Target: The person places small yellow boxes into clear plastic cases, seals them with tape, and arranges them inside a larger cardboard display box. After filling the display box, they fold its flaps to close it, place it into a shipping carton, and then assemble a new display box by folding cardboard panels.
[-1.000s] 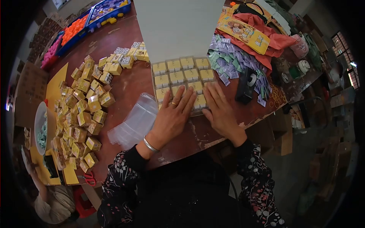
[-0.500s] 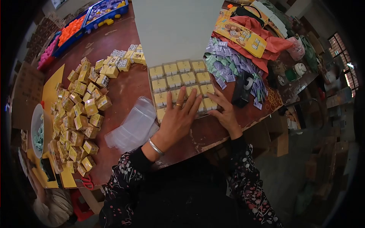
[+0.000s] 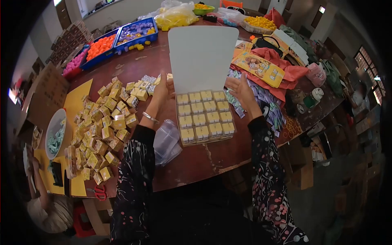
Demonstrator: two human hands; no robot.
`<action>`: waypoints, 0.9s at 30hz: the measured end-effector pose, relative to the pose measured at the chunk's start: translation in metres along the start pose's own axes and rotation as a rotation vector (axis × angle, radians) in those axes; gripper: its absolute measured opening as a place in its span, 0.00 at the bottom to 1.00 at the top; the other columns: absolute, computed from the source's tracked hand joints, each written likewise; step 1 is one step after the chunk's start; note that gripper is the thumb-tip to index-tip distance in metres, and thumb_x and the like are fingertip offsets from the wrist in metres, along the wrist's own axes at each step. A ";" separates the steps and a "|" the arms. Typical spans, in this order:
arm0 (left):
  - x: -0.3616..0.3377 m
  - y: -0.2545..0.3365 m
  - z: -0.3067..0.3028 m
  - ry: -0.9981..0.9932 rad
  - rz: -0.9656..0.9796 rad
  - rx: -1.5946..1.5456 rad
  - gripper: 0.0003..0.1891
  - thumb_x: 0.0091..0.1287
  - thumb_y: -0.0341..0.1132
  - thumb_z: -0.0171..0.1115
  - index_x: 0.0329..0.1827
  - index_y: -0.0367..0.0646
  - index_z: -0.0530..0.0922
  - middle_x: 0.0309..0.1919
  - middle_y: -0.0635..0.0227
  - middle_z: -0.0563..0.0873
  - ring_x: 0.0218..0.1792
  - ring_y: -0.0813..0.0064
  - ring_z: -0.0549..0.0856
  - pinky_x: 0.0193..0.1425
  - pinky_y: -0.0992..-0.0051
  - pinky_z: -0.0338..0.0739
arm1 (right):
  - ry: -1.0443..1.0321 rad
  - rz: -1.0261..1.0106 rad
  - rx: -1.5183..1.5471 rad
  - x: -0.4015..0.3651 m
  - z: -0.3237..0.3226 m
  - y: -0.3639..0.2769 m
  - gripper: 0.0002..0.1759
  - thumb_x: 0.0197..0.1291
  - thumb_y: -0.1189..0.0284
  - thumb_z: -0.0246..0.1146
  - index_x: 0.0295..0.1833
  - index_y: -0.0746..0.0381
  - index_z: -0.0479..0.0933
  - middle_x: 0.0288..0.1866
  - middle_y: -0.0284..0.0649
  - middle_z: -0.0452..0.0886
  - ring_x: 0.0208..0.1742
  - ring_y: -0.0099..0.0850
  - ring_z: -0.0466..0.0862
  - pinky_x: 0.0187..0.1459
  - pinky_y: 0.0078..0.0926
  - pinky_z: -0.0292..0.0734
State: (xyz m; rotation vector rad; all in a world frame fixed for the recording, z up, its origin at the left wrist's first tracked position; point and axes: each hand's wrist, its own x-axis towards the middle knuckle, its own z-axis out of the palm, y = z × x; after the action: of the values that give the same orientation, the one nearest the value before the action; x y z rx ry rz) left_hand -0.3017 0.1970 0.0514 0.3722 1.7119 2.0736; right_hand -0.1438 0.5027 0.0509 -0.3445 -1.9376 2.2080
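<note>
A flat display box [image 3: 180,140] lies before me, packed with rows of small yellow-and-white boxes [image 3: 198,119]. Its plain white lid [image 3: 203,57] stands raised at the far side. My left hand [image 3: 162,90] is at the lid's lower left edge, fingers stretched out. On the opposite side, my right hand [image 3: 244,93] has its fingers extended at the lid's right edge. Neither hand holds anything loose. Clear plastic bags [image 3: 167,143] lie just left of the display box.
Many small yellow boxes [image 3: 100,130] are heaped at left, beside a white bowl [image 3: 55,139] of green packets. Blue trays [image 3: 98,61] of coloured pieces stand at the back left. Purple and green sachets [image 3: 269,106] and red cloth [image 3: 290,69] lie right. Red scissors [image 3: 100,192] rest at the front edge.
Both hands have left the small boxes in the display box and moved outward and away from me to the two sides of the raised lid. The view has tilted up.
</note>
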 end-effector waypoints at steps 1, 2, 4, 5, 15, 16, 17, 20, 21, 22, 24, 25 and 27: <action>0.001 0.007 -0.001 -0.046 -0.088 -0.009 0.42 0.83 0.68 0.38 0.74 0.35 0.76 0.59 0.59 0.89 0.58 0.70 0.85 0.60 0.70 0.77 | -0.039 0.093 0.001 0.011 0.000 -0.005 0.52 0.76 0.28 0.34 0.77 0.63 0.71 0.76 0.46 0.77 0.77 0.36 0.73 0.77 0.39 0.62; 0.003 0.011 -0.001 -0.093 -0.179 -0.018 0.42 0.83 0.67 0.36 0.74 0.35 0.75 0.56 0.61 0.90 0.54 0.71 0.86 0.58 0.70 0.78 | -0.073 0.124 -0.050 0.013 -0.007 -0.011 0.53 0.75 0.27 0.34 0.73 0.64 0.76 0.68 0.43 0.83 0.69 0.32 0.80 0.74 0.34 0.64; 0.002 0.005 -0.009 -0.230 -0.061 0.163 0.41 0.83 0.67 0.38 0.62 0.34 0.82 0.50 0.62 0.91 0.51 0.72 0.87 0.59 0.68 0.79 | -0.007 0.137 -0.229 0.011 -0.009 -0.013 0.51 0.76 0.29 0.34 0.69 0.64 0.80 0.64 0.42 0.86 0.67 0.32 0.82 0.74 0.32 0.64; 0.001 -0.001 -0.014 -0.308 0.000 0.301 0.40 0.83 0.66 0.39 0.60 0.34 0.83 0.49 0.62 0.91 0.51 0.72 0.87 0.59 0.68 0.80 | 0.023 0.153 -0.318 0.009 -0.010 -0.010 0.51 0.77 0.30 0.34 0.67 0.64 0.82 0.63 0.41 0.87 0.65 0.32 0.83 0.74 0.31 0.65; -0.079 -0.057 0.014 -0.248 0.711 1.474 0.32 0.80 0.55 0.54 0.78 0.42 0.71 0.79 0.57 0.71 0.81 0.54 0.66 0.81 0.43 0.57 | -0.131 -0.639 -1.518 -0.050 0.030 0.016 0.29 0.73 0.45 0.60 0.61 0.58 0.85 0.64 0.43 0.86 0.72 0.46 0.76 0.72 0.53 0.65; -0.084 -0.058 0.017 -0.208 0.732 1.481 0.32 0.80 0.55 0.54 0.77 0.42 0.71 0.79 0.56 0.71 0.82 0.53 0.66 0.81 0.42 0.57 | -0.173 -0.487 -1.639 -0.058 0.035 0.018 0.36 0.72 0.44 0.61 0.74 0.57 0.74 0.77 0.44 0.74 0.81 0.46 0.66 0.76 0.61 0.56; -0.088 -0.058 0.019 -0.187 0.734 1.529 0.33 0.78 0.56 0.56 0.77 0.40 0.72 0.79 0.54 0.70 0.81 0.53 0.66 0.81 0.41 0.57 | -0.158 -0.505 -1.632 -0.068 0.039 0.021 0.37 0.72 0.44 0.61 0.75 0.58 0.73 0.78 0.45 0.73 0.81 0.46 0.65 0.77 0.61 0.55; -0.129 -0.048 0.025 -0.253 0.691 1.514 0.35 0.76 0.57 0.58 0.76 0.38 0.72 0.79 0.53 0.71 0.81 0.52 0.66 0.80 0.41 0.58 | -0.163 -0.454 -1.619 -0.098 0.045 0.029 0.41 0.70 0.44 0.63 0.81 0.55 0.66 0.83 0.46 0.65 0.84 0.49 0.61 0.80 0.63 0.52; -0.147 -0.048 0.027 -0.305 0.665 1.450 0.39 0.74 0.59 0.61 0.76 0.35 0.72 0.79 0.51 0.71 0.81 0.52 0.66 0.81 0.42 0.58 | -0.202 -0.470 -1.588 -0.112 0.045 0.027 0.41 0.70 0.43 0.63 0.81 0.53 0.66 0.83 0.46 0.64 0.84 0.49 0.60 0.81 0.63 0.52; -0.163 -0.051 0.028 -0.310 0.710 1.438 0.40 0.73 0.60 0.62 0.76 0.35 0.71 0.79 0.51 0.71 0.81 0.52 0.66 0.81 0.42 0.58 | -0.241 -0.484 -1.554 -0.126 0.045 0.025 0.41 0.70 0.42 0.63 0.82 0.51 0.66 0.84 0.46 0.63 0.85 0.50 0.60 0.81 0.63 0.52; -0.184 -0.059 0.028 -0.298 0.795 1.423 0.43 0.70 0.61 0.65 0.76 0.34 0.72 0.79 0.51 0.71 0.82 0.53 0.66 0.81 0.44 0.58 | -0.302 -0.494 -1.522 -0.149 0.044 0.021 0.43 0.66 0.39 0.65 0.83 0.42 0.66 0.86 0.45 0.60 0.86 0.50 0.57 0.82 0.63 0.52; -0.185 -0.062 0.028 -0.287 0.793 1.428 0.42 0.69 0.60 0.66 0.76 0.35 0.71 0.79 0.53 0.71 0.82 0.55 0.66 0.81 0.46 0.59 | -0.308 -0.519 -1.507 -0.151 0.043 0.022 0.44 0.65 0.40 0.66 0.82 0.42 0.66 0.86 0.45 0.60 0.86 0.50 0.58 0.81 0.62 0.53; -0.183 -0.065 0.030 -0.265 0.798 1.440 0.42 0.68 0.57 0.69 0.77 0.37 0.71 0.80 0.56 0.71 0.82 0.58 0.66 0.82 0.50 0.60 | -0.311 -0.573 -1.480 -0.153 0.042 0.021 0.45 0.62 0.41 0.70 0.82 0.42 0.67 0.85 0.44 0.62 0.85 0.50 0.60 0.81 0.61 0.55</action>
State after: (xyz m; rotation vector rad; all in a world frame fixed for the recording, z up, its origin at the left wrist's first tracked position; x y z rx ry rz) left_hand -0.1179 0.1443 0.0054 1.8319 2.8221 0.5749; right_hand -0.0094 0.4158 0.0432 0.3863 -2.9349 0.2204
